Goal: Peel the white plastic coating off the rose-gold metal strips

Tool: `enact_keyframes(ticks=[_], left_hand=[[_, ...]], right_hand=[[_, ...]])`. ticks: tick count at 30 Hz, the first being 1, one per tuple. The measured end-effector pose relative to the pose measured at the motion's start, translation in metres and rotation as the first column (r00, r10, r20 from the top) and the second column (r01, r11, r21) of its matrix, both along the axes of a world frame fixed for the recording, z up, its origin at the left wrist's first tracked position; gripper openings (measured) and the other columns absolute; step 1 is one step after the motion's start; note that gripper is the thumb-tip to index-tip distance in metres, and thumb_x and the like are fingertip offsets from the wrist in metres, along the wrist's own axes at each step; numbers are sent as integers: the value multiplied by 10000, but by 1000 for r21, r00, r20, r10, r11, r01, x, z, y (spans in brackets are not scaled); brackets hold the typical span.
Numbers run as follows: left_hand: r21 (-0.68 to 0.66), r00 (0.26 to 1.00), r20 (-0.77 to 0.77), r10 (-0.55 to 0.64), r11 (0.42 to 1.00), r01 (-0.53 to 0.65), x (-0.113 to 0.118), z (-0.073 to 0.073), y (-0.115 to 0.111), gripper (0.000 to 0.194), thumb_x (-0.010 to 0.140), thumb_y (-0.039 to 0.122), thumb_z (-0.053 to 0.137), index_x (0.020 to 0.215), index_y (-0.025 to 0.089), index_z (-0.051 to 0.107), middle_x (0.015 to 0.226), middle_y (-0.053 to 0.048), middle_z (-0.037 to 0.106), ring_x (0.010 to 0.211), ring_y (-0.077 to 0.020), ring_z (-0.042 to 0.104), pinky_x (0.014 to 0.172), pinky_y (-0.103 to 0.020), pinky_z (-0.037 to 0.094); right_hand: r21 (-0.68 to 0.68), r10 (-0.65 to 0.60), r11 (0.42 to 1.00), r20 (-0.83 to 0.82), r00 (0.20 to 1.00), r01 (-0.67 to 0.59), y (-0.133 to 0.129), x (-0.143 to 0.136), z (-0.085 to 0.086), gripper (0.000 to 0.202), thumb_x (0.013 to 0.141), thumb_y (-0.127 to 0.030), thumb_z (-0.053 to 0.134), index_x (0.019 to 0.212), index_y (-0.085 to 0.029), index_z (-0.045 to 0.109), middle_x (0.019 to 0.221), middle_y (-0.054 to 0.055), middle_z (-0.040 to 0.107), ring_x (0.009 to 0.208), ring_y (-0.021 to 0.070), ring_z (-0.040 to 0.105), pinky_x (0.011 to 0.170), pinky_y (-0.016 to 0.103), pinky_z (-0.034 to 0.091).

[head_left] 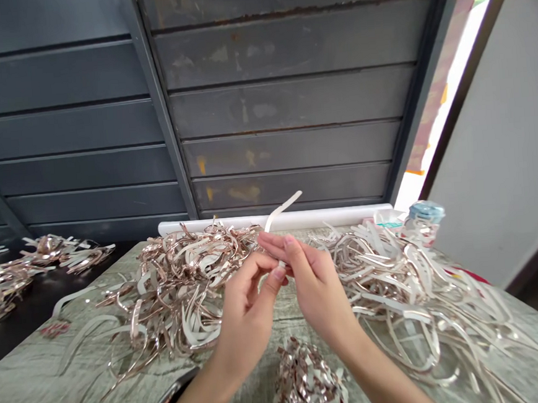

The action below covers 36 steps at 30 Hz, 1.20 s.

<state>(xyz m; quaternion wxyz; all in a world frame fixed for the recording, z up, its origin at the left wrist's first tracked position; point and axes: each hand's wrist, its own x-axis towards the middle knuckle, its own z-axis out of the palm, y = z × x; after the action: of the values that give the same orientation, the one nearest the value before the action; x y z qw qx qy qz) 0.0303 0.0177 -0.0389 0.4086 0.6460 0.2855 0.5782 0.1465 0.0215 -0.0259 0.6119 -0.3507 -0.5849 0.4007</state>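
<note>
Both hands meet over the middle of the table, working on one thin white strip (pixel 282 209). Its free end sticks up and to the right above the fingers. My left hand (pixel 253 302) pinches the lower part of the strip between thumb and index finger. With thumb against fingers, my right hand (pixel 310 279) is closed on the same strip just above. Part of the strip is hidden inside the fingers. Below the hands lies a heap of small shiny rose-gold pieces (pixel 308 381).
A tangled pile of rose-gold and white strips (pixel 177 283) lies left; another pile of long strips (pixel 406 284) spreads right. Behind them runs a white roll (pixel 335 215), with a blue-lidded container (pixel 424 220) at its right end. More strips (pixel 49 253) lie on a dark surface far left.
</note>
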Motion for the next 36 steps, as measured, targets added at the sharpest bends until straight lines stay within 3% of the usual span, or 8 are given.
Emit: enact_keyframes(ticks=[4, 10, 15, 18, 23, 28, 31, 36], left_hand=[[-4, 995, 52, -83, 997, 83, 0, 3, 1, 184, 977, 291, 611, 827, 187, 632, 781, 13, 624, 769, -121, 572, 723, -222, 450], [-39, 958, 127, -256, 964, 263, -13, 8, 0, 151, 992, 310, 617, 882, 217, 663, 757, 38, 597, 737, -85, 548, 706, -181, 442], [-95, 921, 144, -362, 921, 377, -19, 7, -1, 170, 990, 306, 629, 850, 215, 661, 732, 38, 604, 730, -76, 560, 698, -168, 447], [-96, 925, 137, -354, 925, 368, -18, 9, -2, 178, 984, 308, 637, 839, 207, 659, 723, 34, 600, 712, -78, 558, 681, -171, 451], [-61, 948, 87, -306, 948, 312, -14, 11, -6, 194, 981, 331, 628, 840, 200, 652, 712, 26, 588, 692, -91, 558, 657, -192, 455], [68, 989, -121, -89, 993, 98, -8, 6, -12, 219, 1020, 317, 544, 846, 200, 611, 725, 20, 580, 663, -100, 530, 599, -217, 411], [127, 986, -164, -24, 991, 45, -5, 1, -15, 220, 1027, 298, 516, 842, 202, 586, 710, 22, 562, 635, -104, 506, 556, -228, 382], [215, 982, -188, 26, 977, 15, -3, 0, -18, 203, 1016, 236, 500, 825, 194, 553, 683, 21, 554, 601, -100, 503, 542, -224, 378]], right_hand=[[-27, 157, 987, 4, 988, -157, -1, 7, 4, 441, 1039, -530, 445, 1248, -264, 729, 1380, 37, 683, 1342, 230, 579, 1182, 409, 392], [-6, 322, 944, 217, 921, -329, -4, 19, 6, 502, 1034, -563, 426, 1495, -371, 470, 1587, -42, 466, 1467, 249, 405, 1254, 454, 223], [50, 266, 956, 279, 923, -290, -4, 16, 3, 569, 1041, -610, 291, 1523, -344, 432, 1039, 49, 723, 994, 246, 639, 1018, 471, 460], [47, 282, 953, 222, 934, -299, -3, 14, 0, 524, 1065, -570, 263, 1498, -364, 474, 708, -11, 586, 691, 170, 549, 779, 364, 502], [36, 267, 962, 91, 959, -271, -5, 9, 0, 447, 1070, -536, 329, 1359, -394, 640, 559, -46, 493, 550, 117, 431, 608, 273, 426], [-39, 265, 961, -141, 954, -273, -10, 2, -1, 481, 1046, -568, 361, 1303, -346, 701, 928, 58, 758, 596, 139, 537, 521, 272, 433], [-75, 268, 953, -242, 933, -293, -12, -2, -2, 516, 1029, -588, 379, 1351, -306, 668, 1168, 113, 758, 751, 216, 676, 502, 286, 486], [-107, 267, 940, -355, 896, -323, -15, -3, 0, 549, 1025, -591, 378, 1444, -294, 575, 1304, 114, 718, 1179, 339, 667, 762, 417, 615]])
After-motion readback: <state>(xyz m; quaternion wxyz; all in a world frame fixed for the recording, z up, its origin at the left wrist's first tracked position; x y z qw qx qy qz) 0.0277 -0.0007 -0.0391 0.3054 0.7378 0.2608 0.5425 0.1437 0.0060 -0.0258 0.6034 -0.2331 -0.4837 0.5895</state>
